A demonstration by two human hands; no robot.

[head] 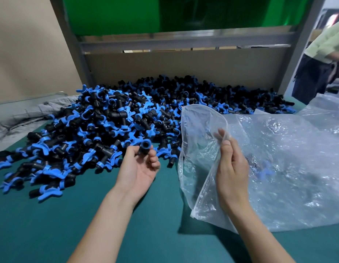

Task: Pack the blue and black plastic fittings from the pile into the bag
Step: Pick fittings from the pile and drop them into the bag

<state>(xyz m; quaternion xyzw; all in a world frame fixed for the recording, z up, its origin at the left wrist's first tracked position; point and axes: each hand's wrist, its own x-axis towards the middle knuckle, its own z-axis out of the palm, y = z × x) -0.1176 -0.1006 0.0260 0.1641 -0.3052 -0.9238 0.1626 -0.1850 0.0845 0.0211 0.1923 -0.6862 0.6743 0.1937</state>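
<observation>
A big pile of blue and black plastic fittings (115,122) covers the left and back of the green table (51,224). My left hand (140,168), palm up at the pile's near edge, holds one fitting (145,147) in its fingertips. To its right, my right hand (231,168) pinches the upper edge of a clear plastic bag (201,149) and holds its mouth open toward the pile. A blue and black fitting (263,170) shows faintly through the plastic further right.
More crumpled clear plastic (307,158) lies across the right of the table. A grey cloth (22,114) sits at the left edge. A cardboard wall (184,67) backs the pile. Another person (320,59) stands at the far right.
</observation>
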